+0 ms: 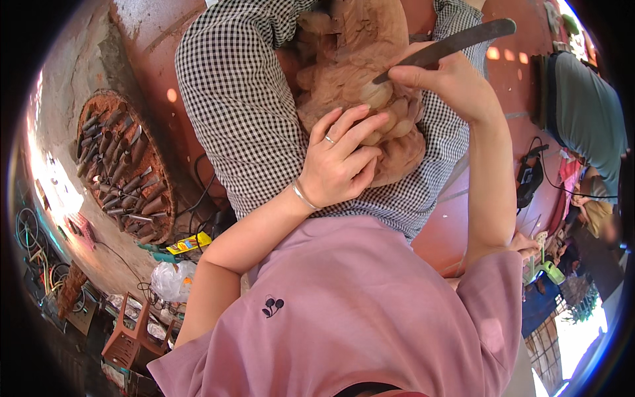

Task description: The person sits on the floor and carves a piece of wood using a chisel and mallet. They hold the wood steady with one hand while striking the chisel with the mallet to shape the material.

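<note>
A reddish-brown wood carving with rounded, bead-like lumps rests between my legs, against my checked trousers. My left hand, with a ring and a bracelet, lies on the carving's near side, its fingers spread and bent slightly. My right hand is closed around a long, flat dark metal blade with a rounded upper end. The blade's narrow lower tip touches a smooth pale lump of the carving, just beyond my left fingertips. Part of the carving's far end is cut off by the frame's top.
At left, a round tray holds several carving tools. Near it lie a yellow packet, a plastic bag and a brown stool. To the right are a black power tool with a cord and another person.
</note>
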A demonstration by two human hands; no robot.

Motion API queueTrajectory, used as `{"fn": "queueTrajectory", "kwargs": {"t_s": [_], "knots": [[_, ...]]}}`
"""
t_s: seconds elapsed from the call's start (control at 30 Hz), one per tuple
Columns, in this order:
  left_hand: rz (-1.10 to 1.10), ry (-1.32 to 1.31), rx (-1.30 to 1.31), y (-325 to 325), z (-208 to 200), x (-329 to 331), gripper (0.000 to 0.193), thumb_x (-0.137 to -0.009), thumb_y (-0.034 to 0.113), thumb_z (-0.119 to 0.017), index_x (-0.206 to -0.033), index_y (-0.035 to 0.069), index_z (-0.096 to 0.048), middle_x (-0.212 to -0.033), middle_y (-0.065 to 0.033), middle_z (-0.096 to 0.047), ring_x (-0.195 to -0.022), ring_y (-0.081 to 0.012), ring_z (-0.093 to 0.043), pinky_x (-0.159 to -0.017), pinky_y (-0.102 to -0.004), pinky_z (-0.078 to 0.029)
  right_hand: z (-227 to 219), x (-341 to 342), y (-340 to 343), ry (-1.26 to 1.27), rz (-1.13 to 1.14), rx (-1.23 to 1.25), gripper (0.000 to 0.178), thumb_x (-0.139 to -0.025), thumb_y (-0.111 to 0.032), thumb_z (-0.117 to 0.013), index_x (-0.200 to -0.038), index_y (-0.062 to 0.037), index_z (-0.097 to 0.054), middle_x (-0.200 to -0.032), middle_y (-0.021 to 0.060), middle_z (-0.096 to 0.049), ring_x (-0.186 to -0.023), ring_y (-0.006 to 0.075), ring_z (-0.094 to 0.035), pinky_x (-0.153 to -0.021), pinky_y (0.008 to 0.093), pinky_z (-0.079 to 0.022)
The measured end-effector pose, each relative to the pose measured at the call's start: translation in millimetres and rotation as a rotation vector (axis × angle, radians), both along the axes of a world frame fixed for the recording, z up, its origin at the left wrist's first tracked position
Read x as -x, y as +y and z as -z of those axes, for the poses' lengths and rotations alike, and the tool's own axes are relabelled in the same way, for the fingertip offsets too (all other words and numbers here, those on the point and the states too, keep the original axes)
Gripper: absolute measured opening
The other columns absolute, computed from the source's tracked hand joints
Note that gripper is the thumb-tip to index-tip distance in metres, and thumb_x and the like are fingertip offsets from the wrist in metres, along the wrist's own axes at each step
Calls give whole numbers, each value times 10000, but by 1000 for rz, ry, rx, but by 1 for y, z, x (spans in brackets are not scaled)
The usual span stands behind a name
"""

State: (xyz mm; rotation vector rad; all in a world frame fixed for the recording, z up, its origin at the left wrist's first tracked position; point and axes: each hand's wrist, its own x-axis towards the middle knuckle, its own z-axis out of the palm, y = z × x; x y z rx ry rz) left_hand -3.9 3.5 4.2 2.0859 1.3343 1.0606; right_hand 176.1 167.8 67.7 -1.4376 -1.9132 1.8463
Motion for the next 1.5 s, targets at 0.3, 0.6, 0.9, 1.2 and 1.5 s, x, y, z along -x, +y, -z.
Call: {"fn": "queueTrajectory", "kwargs": {"t_s": [0.3,0.6,0.9,1.2,1.5], "knots": [[13,-64,17,2,-4,3,150,-705,99,-704,-854,109,-696,-1282,-86,-616,-1233,-312,-529,-1055,-435,-338,0,-2,-2,-27,67,62,279,-847,-258,-752,-903,4,-672,-786,36,-652,-724,105,-625,-671,238,-518],[-208,-309,286,49,-22,11,317,-791,121,-736,-1090,38,-672,-1128,-108,-641,-985,-253,-604,-722,-295,-550,27,-16,-36,319,577,144,211,-909,-160,-685,-971,33,-628,-953,113,-679,-903,170,-681,-778,249,-581],[-163,-422,341,74,-2,10,144,-814,105,-757,-918,26,-696,-916,-24,-642,-689,-75,-521,-614,-220,-442,44,2,-90,506,961,-77,206,-916,-125,-654,-1065,17,-639,-1057,83,-665,-955,150,-624,-880,276,-494],[121,-536,458,64,2,35,307,-878,56,-686,-1182,18,-658,-1230,-65,-548,-902,-89,-556,-767,-224,-489,13,25,-110,265,620,-479,107,-878,-75,-654,-900,29,-650,-1035,120,-692,-947,220,-657,-856,326,-502],[26,-548,478,73,16,23,257,-873,86,-703,-1119,23,-667,-1141,-25,-574,-780,-50,-484,-686,-195,-439,24,29,-119,195,719,-637,173,-874,-128,-673,-943,31,-665,-1015,161,-699,-1028,277,-658,-906,382,-499]]}}
